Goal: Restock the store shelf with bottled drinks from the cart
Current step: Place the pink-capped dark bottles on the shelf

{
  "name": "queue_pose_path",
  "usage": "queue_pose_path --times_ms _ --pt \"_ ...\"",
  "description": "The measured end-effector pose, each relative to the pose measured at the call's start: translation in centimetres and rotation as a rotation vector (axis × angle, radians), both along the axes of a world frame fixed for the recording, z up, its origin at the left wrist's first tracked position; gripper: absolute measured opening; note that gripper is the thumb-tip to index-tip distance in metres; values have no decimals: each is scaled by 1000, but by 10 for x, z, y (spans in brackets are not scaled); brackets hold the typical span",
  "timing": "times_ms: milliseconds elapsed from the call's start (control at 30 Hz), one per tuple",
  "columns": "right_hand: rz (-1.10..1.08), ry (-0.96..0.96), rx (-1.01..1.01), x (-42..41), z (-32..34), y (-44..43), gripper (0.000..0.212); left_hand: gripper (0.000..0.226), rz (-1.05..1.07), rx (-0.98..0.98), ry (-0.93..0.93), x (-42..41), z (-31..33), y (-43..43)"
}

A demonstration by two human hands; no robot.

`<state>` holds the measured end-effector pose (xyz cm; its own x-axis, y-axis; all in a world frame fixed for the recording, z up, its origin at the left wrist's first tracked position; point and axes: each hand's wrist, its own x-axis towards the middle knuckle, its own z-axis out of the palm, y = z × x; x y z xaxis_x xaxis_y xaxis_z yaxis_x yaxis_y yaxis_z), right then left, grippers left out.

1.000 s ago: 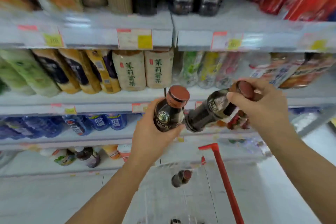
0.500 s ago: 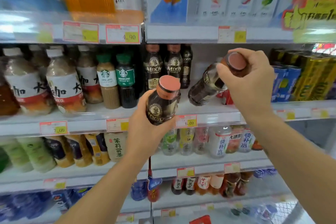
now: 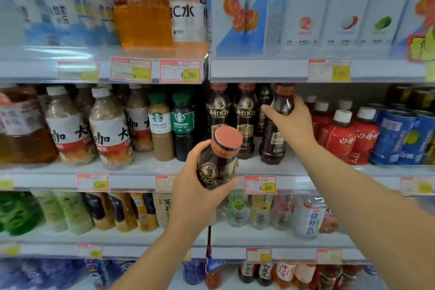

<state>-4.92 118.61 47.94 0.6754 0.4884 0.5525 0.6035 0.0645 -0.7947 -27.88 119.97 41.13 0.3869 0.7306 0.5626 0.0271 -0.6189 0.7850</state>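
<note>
fingers [image 3: 268, 110] of the right hand [image 3: 290, 122] are clamped round the shoulder of a dark coffee bottle [image 3: 274, 141]. fingers [image 3: 231, 181] of the left hand [image 3: 195, 195] are wrapped round the body of a second coffee bottle [image 3: 217, 164] with a salmon-pink cap.

a store shelf [image 3: 329, 168] of white boards fills the view, packed with drinks on every level. on the middle board, left to right, stand pale bottles [image 3: 108, 129] with white-and-red labels, two starbucks bottles [image 3: 171, 124], a row of matching coffee bottles [image 3: 244, 120], then red bottles [image 3: 339, 139] with white caps. a price tag [image 3: 260, 185] reading 6.00 sits on the board's front edge below the coffee row.

the likely risk is letting go of the dark coffee bottle while it leans, which could tip it forward off the edge. a sideways nudge could also topple the coffee bottle next to it or the red bottles just beside it. it stands roughly upright at the right end of the coffee row, near the board's front edge. its base is at or just above the board, and blur hides which.

the second coffee bottle is in front of the shelf, below and left of the coffee row, tilted with its cap towards the viewer. the thumb lies across its label, low on the body, so a loose grip could let it slip.
</note>
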Motion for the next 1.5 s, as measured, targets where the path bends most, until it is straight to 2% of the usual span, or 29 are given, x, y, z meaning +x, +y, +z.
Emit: queue_pose_path --times_ms 67,167,300,367,467,600,733,833,900,967,1033,1100,1233,1367,1433,1500 --pt "49 28 -43 6 -8 7 70 72 1 -9 8 1 -1 0" --pt "131 61 -126 18 -18 7 81 71 -6 -28 8 2 -3 2" --pt "106 17 -432 35 -54 3 65 71 -9 -57 -10 4 -2 6" --pt "59 -12 -487 40 -61 5 61 71 -8 -72 -28 7 -1 8" --pt "5 -9 -526 48 -56 20 66 68 -23 -101 -51 11 3 8" --pt "-18 -12 -492 54 -53 49 67 67 -38 -99 -39 10 7 6" --pt "45 108 -409 56 -54 62 69 67 -45 -119 -39 7 9 6" --pt "42 93 -342 48 -51 37 71 67 -55 -168 -74 10 12 3" --pt "77 55 -215 29 -43 1 61 67 -78 -180 -95 16 17 0" --pt "268 -28 -171 5 -35 -39 53 67 -118 -171 -106 28 23 -7" --pt "534 -123 -333 -22 -31 -71 56 66 -169 -152 -127 44 30 -14" --pt "657 -144 -442 -38 -30 -87 57 66 -222 -159 -145 61 36 -23" --pt "472 -64 -330 -36 -27 -95 47 63 -291 -213 -155 87 46 -32" --pt "326 -98 -224 -18 -30 -89 46 74 -342 -97 80 93 57 -20" --pt "252 -122 -178 -5 -33 -81 48 76 -290 -1 239 86 53 -4" --pt "241 -128 -179 10 -35 -71 49 68 -182 74 402 73 37 14"
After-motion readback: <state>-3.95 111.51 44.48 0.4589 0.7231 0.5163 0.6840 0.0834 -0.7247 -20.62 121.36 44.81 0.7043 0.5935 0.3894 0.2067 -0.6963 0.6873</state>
